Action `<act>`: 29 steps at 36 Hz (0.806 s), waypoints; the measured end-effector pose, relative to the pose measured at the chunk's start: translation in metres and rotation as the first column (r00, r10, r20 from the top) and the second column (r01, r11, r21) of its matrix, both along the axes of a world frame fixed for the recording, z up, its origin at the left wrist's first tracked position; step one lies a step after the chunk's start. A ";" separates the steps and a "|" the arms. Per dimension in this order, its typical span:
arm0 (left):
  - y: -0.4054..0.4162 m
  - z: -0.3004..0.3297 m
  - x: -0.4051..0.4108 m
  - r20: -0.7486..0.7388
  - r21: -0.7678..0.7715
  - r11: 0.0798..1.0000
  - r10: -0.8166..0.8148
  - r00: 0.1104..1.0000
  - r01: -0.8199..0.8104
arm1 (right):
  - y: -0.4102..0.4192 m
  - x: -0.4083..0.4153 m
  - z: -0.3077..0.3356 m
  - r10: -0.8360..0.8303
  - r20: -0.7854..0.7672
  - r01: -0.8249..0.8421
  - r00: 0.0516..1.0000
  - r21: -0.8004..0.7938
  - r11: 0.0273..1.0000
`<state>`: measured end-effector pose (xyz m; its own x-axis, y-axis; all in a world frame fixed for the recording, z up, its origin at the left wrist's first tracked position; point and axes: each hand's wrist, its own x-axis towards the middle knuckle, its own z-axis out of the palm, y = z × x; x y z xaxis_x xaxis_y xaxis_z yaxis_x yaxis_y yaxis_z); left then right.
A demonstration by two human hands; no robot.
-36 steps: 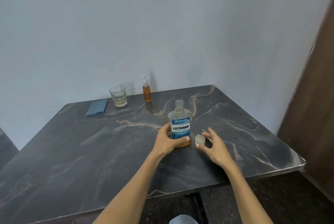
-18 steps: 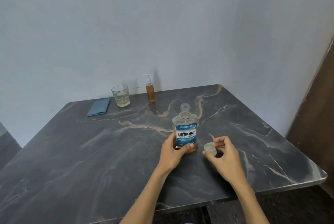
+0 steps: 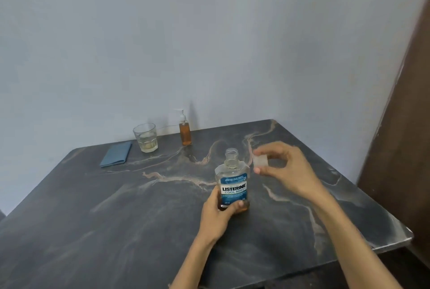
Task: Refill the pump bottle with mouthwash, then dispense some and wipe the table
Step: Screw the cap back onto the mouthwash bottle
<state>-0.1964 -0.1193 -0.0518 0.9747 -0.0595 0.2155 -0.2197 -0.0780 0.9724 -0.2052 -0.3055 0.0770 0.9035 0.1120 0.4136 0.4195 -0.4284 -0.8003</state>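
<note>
Already uncapped: clear Listerine mouthwash bottle point(image 3: 232, 181) stands mid-table, left hand point(image 3: 217, 216) curled round its base. Right hand point(image 3: 282, 170) pinches translucent cap point(image 3: 260, 161) beside the neck. Amber pump bottle point(image 3: 185, 130) by the wall looks full-ish; dispensing & wiping w/ folded blue cloth point(image 3: 116, 154) left.

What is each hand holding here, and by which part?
The left hand grips the open mouthwash bottle round its base. The right hand pinches the clear cap by its sides.

Single head-worn view looks forward and down, close over the table point(image 3: 116, 230).
</note>
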 end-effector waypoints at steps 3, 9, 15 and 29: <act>0.000 0.000 0.000 0.008 0.008 1.000 0.005 1.000 -0.005 | 0.010 0.003 0.031 0.096 -0.012 -0.097 0.995 -0.195 0.976; 0.001 -0.001 0.001 0.002 0.018 1.000 -0.004 1.000 0.004 | 0.033 0.008 0.071 0.161 -0.040 -0.161 0.986 -0.471 0.867; 0.000 -0.003 0.001 -0.004 0.011 1.000 -0.008 1.000 0.008 | 0.050 0.011 0.084 0.184 -0.117 -0.217 0.976 -0.580 0.785; 0.001 -0.003 0.001 0.004 0.027 1.000 -0.002 1.000 0.001 | 0.056 0.013 0.085 0.143 -0.093 -0.168 0.985 -0.678 0.715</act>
<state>-0.1953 -0.1181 -0.0545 0.9738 -0.0668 0.2172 -0.2233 -0.1039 0.9692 -0.1921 -0.2496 0.1616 0.8589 0.4923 0.1414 0.5096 -0.7937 -0.3321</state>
